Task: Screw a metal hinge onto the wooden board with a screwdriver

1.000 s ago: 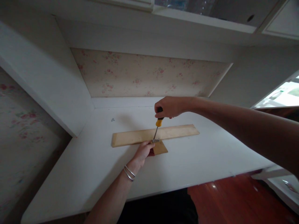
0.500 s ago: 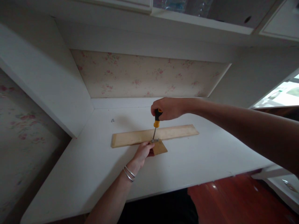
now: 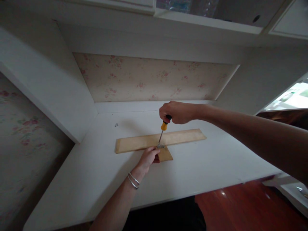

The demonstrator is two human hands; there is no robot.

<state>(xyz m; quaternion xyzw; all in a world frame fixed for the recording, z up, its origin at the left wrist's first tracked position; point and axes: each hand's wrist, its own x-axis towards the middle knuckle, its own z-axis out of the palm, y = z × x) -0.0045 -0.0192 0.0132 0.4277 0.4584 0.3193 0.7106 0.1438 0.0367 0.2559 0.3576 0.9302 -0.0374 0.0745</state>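
Note:
My right hand [image 3: 176, 112] is closed around the handle of a yellow and black screwdriver [image 3: 164, 126]. The shaft slants down to a small metal hinge [image 3: 160, 146], its tip at or very near the hinge's left end. A small wooden board [image 3: 166, 154] lies under the hinge, and my left hand [image 3: 149, 156] pinches its left edge, thumb on top by the hinge. Behind it a long wooden plank [image 3: 134, 143] lies across the desk. Whether the hinge also touches the plank I cannot make out.
The white desk [image 3: 207, 166] carries a few tiny metal pieces [image 3: 116, 125] at the back left. White panels stand on both sides. Overhead hangs a cabinet [image 3: 209, 24] with an open shelf. Red floor [image 3: 226, 208] shows past the front edge.
My right hand has shifted slightly right, and the screwdriver leans more to the right. My left hand keeps its hold on the small board.

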